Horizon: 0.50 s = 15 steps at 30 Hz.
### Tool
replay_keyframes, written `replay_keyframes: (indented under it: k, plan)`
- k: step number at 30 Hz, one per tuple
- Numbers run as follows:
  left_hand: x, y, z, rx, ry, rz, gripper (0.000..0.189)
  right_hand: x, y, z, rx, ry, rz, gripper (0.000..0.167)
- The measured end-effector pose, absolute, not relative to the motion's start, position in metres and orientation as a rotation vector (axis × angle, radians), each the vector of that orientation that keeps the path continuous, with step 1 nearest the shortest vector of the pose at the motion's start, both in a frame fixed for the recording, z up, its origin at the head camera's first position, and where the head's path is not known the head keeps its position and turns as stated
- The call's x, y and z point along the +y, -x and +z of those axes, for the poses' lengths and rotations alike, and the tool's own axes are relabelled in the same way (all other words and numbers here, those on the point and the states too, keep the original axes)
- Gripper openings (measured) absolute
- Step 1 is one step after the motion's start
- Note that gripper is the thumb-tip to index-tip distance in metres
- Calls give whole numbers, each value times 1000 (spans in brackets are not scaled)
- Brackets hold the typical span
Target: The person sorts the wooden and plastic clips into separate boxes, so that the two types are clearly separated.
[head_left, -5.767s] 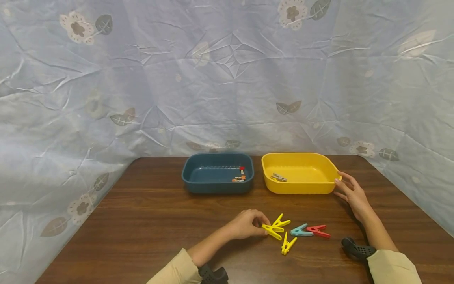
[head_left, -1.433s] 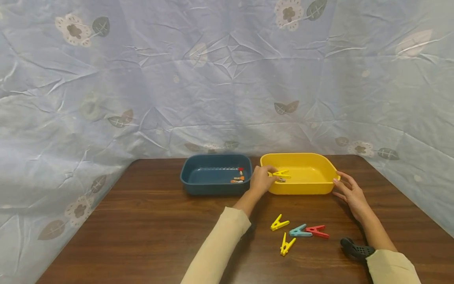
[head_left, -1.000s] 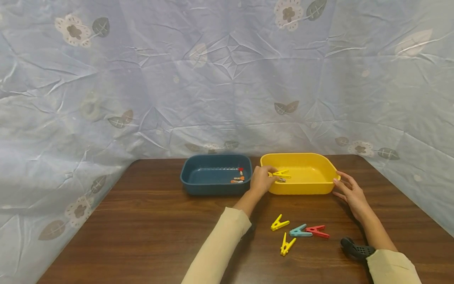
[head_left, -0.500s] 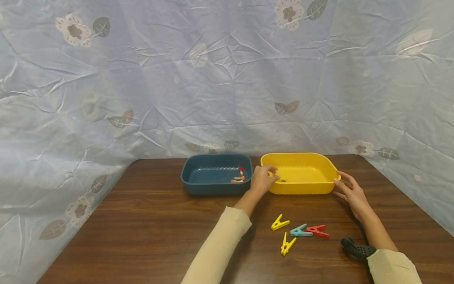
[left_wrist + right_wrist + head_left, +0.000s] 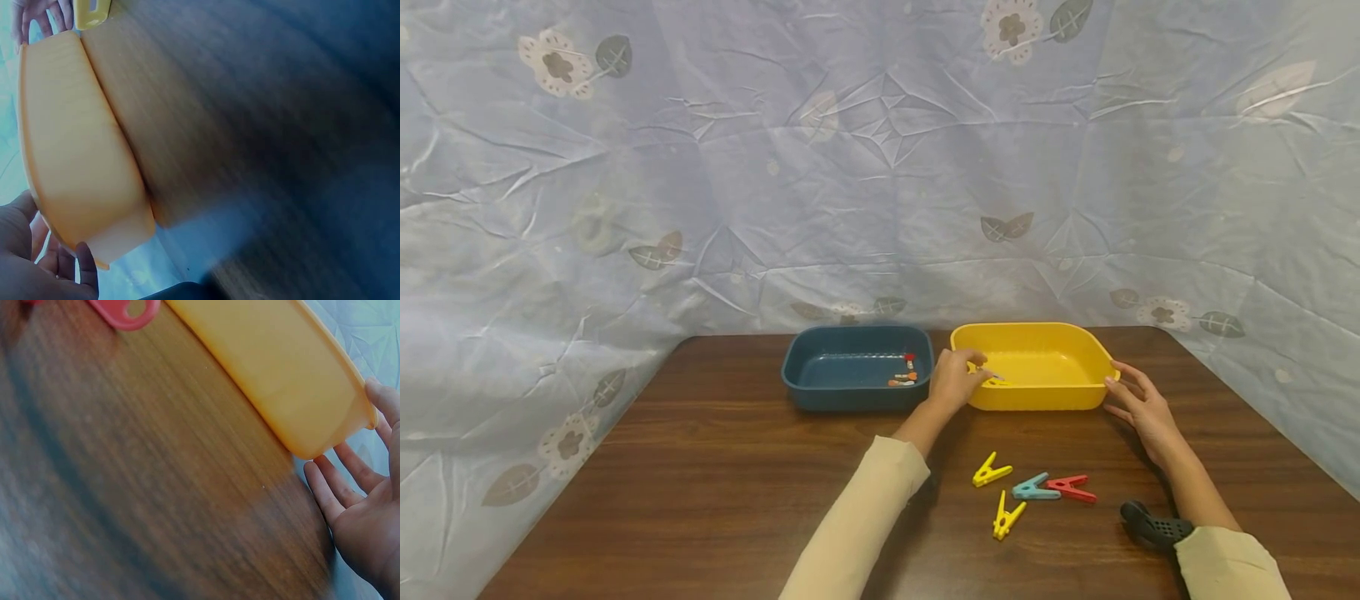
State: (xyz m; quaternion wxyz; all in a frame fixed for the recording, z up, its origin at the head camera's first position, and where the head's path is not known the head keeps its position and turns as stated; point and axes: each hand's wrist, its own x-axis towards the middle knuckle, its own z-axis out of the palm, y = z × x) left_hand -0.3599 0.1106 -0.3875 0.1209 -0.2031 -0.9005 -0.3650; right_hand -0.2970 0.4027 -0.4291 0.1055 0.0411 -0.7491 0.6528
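My left hand [image 5: 953, 381] reaches over the left front corner of the yellow plastic bin [image 5: 1047, 398]. Its thumb and fingers are spread apart, with nothing between them. Just beyond the fingertips a yellow clothespin [image 5: 997, 382] lies inside the bin, partly hidden by the hand. At the bin's right end my right hand [image 5: 1142, 408] holds the rim corner, thumb in front and fingers along the outer wall. Closer to me on the table lie two more clothespins in yellow, one upper [image 5: 991, 470] and one lower [image 5: 1008, 517], a light blue clothespin [image 5: 1036, 487] and a red clothespin [image 5: 1072, 488].
To the left of the yellow bin stands a dark blue bin [image 5: 859, 398] holding several small red, orange and white pieces [image 5: 904, 378]. Both bins are near the back edge of the brown wooden table [image 5: 722, 467]. A patterned grey-blue cloth [image 5: 880, 208] hangs behind.
My left hand has carried a yellow clothespin from the table group to the yellow bin and let it go inside. The right hand has stayed on the bin's corner.
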Motion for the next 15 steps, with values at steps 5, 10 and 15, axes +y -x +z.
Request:
replay_keyframes:
  k: [5,10,15]
  plan:
    - [107,357,-384,-2639,645,-1049,30,403,297,-429,-2204,-116,1946,56]
    - [101,352,-386,-2559,683,-1123,27,403,298,-429,-2193,-111,1959,58]
    - [94,342,-385,-2431,748,-1308,22,404,297,-429,-2215,-109,1930,57]
